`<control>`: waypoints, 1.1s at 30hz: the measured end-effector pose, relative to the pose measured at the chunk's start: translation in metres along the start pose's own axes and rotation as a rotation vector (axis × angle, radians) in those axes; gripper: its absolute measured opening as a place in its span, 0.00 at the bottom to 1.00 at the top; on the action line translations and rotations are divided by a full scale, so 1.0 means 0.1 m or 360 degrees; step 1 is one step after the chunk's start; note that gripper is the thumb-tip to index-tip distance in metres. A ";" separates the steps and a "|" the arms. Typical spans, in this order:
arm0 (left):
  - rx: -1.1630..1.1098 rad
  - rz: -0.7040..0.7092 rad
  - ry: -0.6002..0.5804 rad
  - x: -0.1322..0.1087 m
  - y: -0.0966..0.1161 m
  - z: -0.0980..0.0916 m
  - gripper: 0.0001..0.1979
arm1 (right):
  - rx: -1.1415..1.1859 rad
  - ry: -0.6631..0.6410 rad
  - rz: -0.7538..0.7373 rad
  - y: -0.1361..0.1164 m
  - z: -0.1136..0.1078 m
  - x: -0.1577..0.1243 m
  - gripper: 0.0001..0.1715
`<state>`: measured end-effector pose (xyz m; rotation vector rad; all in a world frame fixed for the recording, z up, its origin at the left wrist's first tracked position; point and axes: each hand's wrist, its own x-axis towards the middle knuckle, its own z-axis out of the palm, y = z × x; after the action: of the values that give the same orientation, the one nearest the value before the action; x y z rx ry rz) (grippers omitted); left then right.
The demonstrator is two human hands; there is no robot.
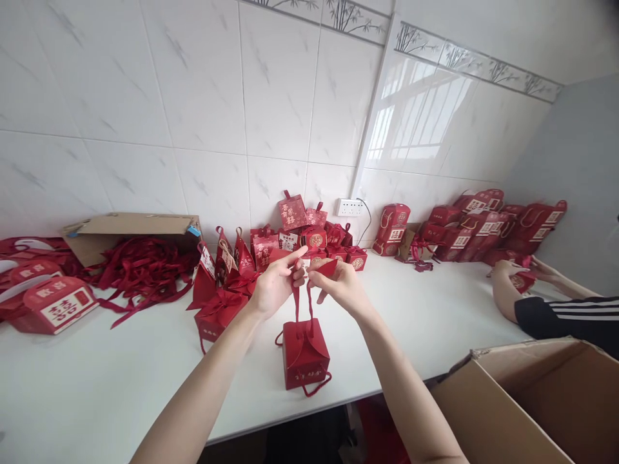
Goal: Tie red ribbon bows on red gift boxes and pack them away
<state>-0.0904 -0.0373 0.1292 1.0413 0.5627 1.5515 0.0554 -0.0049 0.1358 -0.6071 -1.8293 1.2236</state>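
Note:
A small red gift box [305, 354] stands on the white table [120, 380] near its front edge. A red ribbon [302, 299] rises from its top to my hands. My left hand [278, 280] pinches one end of the ribbon above the box. My right hand [338, 283] pinches the other end right beside it, fingertips almost touching. Loose ribbon tails [316, 385] hang at the box's sides.
Several finished red boxes [309, 238] line the tiled wall. A cardboard box on its side [130, 229] spills red ribbons [140, 270] at left. Larger red boxes [53, 303] lie far left. Another person's arms [532, 296] work at right, by red bags [483, 222]. An open carton [527, 399] stands lower right.

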 end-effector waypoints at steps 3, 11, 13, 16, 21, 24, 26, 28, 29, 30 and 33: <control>0.0011 -0.0046 0.0092 0.00 -0.01 0.01 0.09 | 0.0289 -0.0209 0.0036 0.04 -0.08 0.01 0.19; 0.0478 0.0095 0.0131 -0.01 -0.08 0.00 0.08 | -0.0004 0.0042 -0.0279 0.14 -0.10 0.03 0.12; 0.0665 0.0087 -0.0005 -0.04 -0.07 0.01 0.08 | -0.0228 0.0196 -0.0429 0.10 -0.09 0.03 0.11; 0.0846 0.0104 -0.0129 -0.09 -0.05 0.04 0.09 | -0.0487 0.0327 -0.0553 0.05 -0.07 0.05 0.09; 0.1020 0.0109 0.0021 -0.12 -0.04 0.06 0.10 | -0.0356 0.0315 -0.0283 0.07 -0.09 0.07 0.18; 0.0941 0.0124 0.0040 -0.11 -0.05 0.04 0.12 | -0.0098 0.0145 0.0095 0.13 -0.13 0.06 0.21; 0.0858 0.0129 0.0041 -0.10 -0.06 0.02 0.13 | 0.0040 0.0119 0.0156 0.16 -0.13 0.03 0.18; 0.0786 0.0148 0.0079 -0.08 -0.09 0.00 0.13 | 0.0118 0.0245 0.0054 0.18 -0.11 -0.01 0.15; 0.0759 0.0160 0.0112 -0.07 -0.11 -0.01 0.13 | 0.0114 0.0314 -0.0019 0.19 -0.09 -0.04 0.14; 0.0742 0.0173 0.0144 -0.06 -0.12 -0.02 0.13 | 0.0084 0.0355 -0.0093 0.19 -0.07 -0.08 0.14; 0.0740 0.0207 0.0171 -0.04 -0.13 -0.03 0.12 | -0.0139 0.0289 -0.0268 0.20 0.01 -0.21 0.13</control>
<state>-0.0865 -0.0377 0.1159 1.3690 0.9785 1.6365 0.0648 -0.0129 0.1099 -0.5802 -1.7495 0.9507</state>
